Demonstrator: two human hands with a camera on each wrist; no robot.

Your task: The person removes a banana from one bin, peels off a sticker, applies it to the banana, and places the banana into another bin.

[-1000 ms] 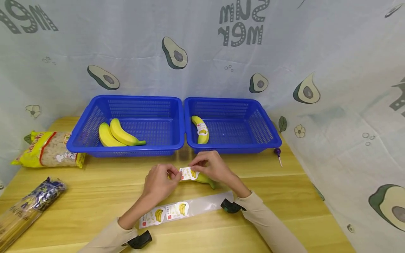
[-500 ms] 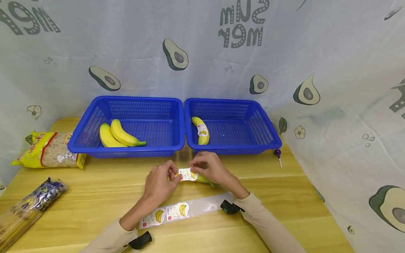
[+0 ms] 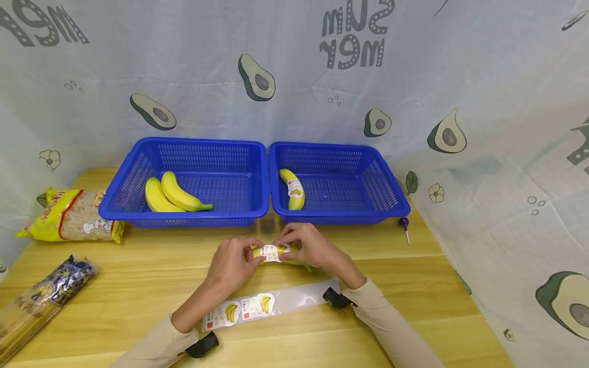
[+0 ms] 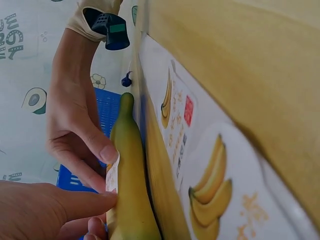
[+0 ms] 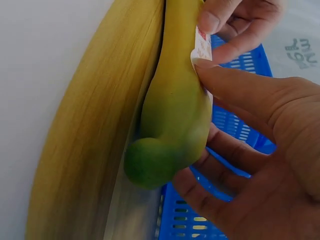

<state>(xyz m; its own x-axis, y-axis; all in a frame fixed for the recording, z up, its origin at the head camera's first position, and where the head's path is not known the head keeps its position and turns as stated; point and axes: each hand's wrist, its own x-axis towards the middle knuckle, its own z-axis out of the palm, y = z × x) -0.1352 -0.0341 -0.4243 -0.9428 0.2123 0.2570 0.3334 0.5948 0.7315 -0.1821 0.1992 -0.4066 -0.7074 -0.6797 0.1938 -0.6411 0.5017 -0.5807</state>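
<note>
A banana (image 3: 255,253) with a green stem lies crosswise on the table in front of the baskets. Across its upper side sits a white banana-print sticker (image 3: 269,252), curving with the peel. My left hand (image 3: 231,263) grips the left end, thumb at the sticker's lower edge. At the sticker's other end my right hand (image 3: 315,250) holds the banana with thumb and fingers. The right wrist view shows the right thumb (image 5: 220,75) pressing the sticker's edge, other fingers behind the banana. Nearer me lies a clear backing strip (image 3: 303,302) bearing two stickers (image 3: 257,305).
Two blue baskets stand side by side: the left basket (image 3: 221,215) holds two bananas (image 3: 177,194), the right basket (image 3: 349,212) one stickered banana (image 3: 291,186). At left are a yellow snack bag (image 3: 78,217) and a noodle pack (image 3: 50,299). A purple lollipop (image 3: 404,224) lies right.
The sticker, earlier flat and held between both hands over the banana, now lies curved against the peel. The left fingers have spread over the banana's left end; the right fingers have shifted slightly.
</note>
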